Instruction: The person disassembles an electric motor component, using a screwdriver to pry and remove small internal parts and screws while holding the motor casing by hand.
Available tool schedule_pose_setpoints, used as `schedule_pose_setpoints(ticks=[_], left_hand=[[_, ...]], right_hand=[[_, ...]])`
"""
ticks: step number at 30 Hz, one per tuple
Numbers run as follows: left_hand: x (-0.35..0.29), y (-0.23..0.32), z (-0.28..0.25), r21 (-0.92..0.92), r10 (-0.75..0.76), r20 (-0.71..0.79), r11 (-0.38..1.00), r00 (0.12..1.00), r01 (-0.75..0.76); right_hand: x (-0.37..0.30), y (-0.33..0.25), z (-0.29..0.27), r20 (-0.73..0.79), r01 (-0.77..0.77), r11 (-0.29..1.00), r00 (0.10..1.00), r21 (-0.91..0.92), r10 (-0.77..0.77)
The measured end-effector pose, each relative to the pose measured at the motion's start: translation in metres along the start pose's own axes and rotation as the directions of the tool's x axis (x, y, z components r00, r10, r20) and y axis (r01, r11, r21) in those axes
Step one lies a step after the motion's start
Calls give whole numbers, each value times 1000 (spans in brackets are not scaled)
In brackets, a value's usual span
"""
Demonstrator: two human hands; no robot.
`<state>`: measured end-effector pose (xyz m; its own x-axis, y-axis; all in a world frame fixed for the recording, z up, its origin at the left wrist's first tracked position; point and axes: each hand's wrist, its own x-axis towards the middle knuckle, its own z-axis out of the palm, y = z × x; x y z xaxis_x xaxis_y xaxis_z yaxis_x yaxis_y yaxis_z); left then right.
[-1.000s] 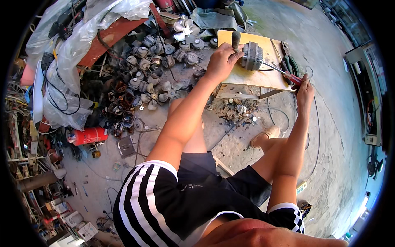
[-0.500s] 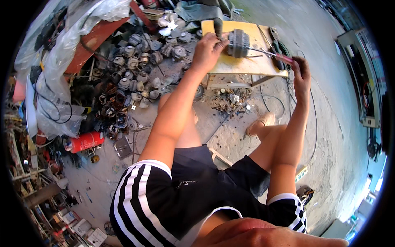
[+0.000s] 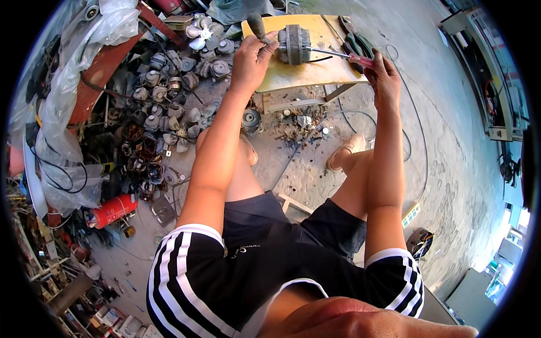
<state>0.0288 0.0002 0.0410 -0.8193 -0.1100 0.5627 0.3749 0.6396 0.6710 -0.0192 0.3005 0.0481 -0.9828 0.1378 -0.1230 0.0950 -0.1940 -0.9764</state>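
Black sleeves with white stripes (image 3: 186,271) lie nearest. Ahead, the right hand (image 3: 386,80) grasps a pink-red-handled metal screwdriver (image 3: 360,60), its shaft reaching a ribbed grey metal motor (image 3: 295,45); the left hand (image 3: 251,63) grips the base of a dark, rounded handle (image 3: 256,26). That motor sits between the hands — on a yellow-topped table (image 3: 287,78) — with dark-green-handled pliers (image 3: 357,44) just beyond the right hand.

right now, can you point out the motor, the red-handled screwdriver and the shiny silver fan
Motor (image 3: 294,45), head view: middle of its body.
Red-handled screwdriver (image 3: 360,59), head view: on its handle.
Shiny silver fan (image 3: 204,34), head view: at its hub.
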Motion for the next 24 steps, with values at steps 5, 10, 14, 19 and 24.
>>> schedule_pose_setpoints(ticks=[5,10,14,19,24], left_hand=[[1,1,-1,7,11,2,1000,1000,-11],[1,1,1,5,20,-2,1000,1000,-20],[1,2,-2,12,16,3,1000,1000,-16],[1,-1,-2,9,26,-3,1000,1000,-26],[0,6,-1,-3,-11,-2,1000,1000,11]], right_hand=[[3,-1,-5,71,118,970,988,211,-136],[2,-1,-3,184,72,913,970,401,-158],[-6,-6,7,146,26,998,989,57,-34],[2,0,-11,135,240,736,970,-633,-200],[14,-1,-6,103,275,864,961,-423,-255]])
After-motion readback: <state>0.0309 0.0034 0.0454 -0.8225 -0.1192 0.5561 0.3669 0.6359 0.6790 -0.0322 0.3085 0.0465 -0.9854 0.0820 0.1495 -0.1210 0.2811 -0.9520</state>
